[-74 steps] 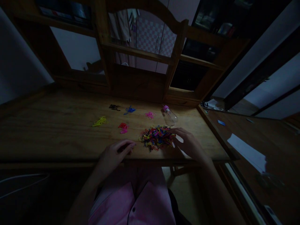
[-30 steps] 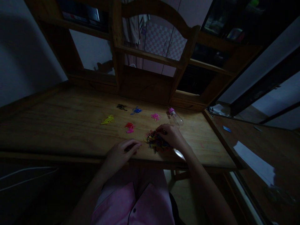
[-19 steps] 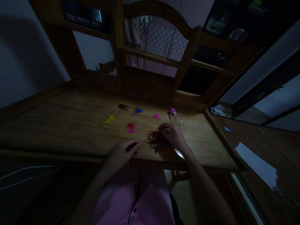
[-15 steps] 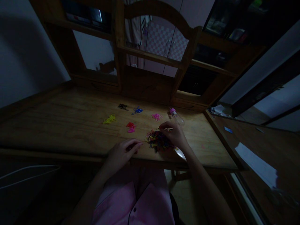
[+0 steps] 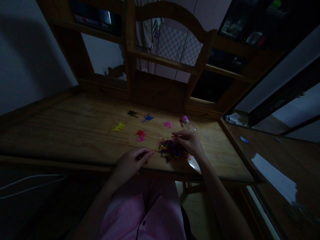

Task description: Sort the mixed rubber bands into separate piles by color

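Note:
A heap of mixed-colour rubber bands [image 5: 172, 151] lies near the table's front edge. My right hand [image 5: 188, 141] reaches over its far right side, thumb and fingers pinched on a rubber band at the upper edge, though the band is barely visible. To the left of the heap, my left hand [image 5: 133, 160] rests at the table edge with fingers curled and thumb against them; what they hold, if anything, is hidden. Farther back lie small sorted piles: yellow bands [image 5: 119, 126], black bands [image 5: 132, 114], blue bands [image 5: 147, 117], pink bands [image 5: 167, 124], and red and magenta bands [image 5: 141, 135].
A clear bottle with a pink cap [image 5: 185, 119] lies behind my right hand. Under my right wrist shows a pale shiny object [image 5: 194, 164]. A wooden shelf unit [image 5: 160, 86] bounds the table's back. White paper [image 5: 273, 176] lies on the lower surface to the right.
My right hand has moved from the heap's right side to its top, shifting slightly there and uncovering more of the bands. My left hand stays in place. The view has swung a little.

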The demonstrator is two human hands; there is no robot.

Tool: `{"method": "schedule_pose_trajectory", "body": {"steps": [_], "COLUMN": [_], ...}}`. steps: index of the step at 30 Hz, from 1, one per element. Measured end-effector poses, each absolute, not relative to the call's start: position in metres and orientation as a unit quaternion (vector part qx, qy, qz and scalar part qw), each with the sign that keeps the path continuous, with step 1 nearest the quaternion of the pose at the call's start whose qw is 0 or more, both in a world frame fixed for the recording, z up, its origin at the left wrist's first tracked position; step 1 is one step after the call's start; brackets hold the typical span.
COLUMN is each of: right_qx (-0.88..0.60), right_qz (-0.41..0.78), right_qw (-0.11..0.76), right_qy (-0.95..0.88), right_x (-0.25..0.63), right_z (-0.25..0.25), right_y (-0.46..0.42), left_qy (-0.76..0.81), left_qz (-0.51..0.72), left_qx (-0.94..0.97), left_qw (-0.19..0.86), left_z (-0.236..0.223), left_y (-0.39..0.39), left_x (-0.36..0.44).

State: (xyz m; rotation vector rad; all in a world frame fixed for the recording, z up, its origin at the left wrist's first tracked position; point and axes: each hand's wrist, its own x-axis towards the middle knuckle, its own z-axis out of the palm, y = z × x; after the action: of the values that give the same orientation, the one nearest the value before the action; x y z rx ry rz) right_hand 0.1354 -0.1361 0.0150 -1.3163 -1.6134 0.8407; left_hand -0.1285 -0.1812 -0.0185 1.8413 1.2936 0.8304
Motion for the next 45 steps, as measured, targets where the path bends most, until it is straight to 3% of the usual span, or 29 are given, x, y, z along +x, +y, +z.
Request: {"method": "schedule_pose_trajectory", "body": {"steps": [12, 26, 33, 41, 45], "right_qx": [-0.575, -0.510, -0.520, -0.549, -0.539], "right_qz": [0.359, 0.529, 0.483, 0.384, 0.397], "right_qw": [0.428, 0.455, 0.451, 0.391, 0.403], "right_qy": [-0.598, -0.504, -0.541, -0.630, -0.624], "right_x": [0.139, 0.141, 0.139, 0.144, 0.132], "right_z": [0.028, 0.018, 0.024, 0.035, 0.036], "right_y": [-0.143, -0.141, -0.143, -0.150, -0.151], "left_qy": [0.499, 0.501, 0.501, 0.506, 0.505], "left_qz": [0.324, 0.323, 0.327, 0.323, 0.326], "left_qx": [0.720, 0.719, 0.720, 0.717, 0.716], "left_qw": [0.357, 0.357, 0.352, 0.355, 0.354], "left_z": [-0.018, -0.014, -0.017, -0.017, -0.018], "left_y": [-0.180, -0.182, -0.181, -0.182, -0.182], "left_x": [-0.128, -0.128, -0.128, -0.128, -0.128]}}
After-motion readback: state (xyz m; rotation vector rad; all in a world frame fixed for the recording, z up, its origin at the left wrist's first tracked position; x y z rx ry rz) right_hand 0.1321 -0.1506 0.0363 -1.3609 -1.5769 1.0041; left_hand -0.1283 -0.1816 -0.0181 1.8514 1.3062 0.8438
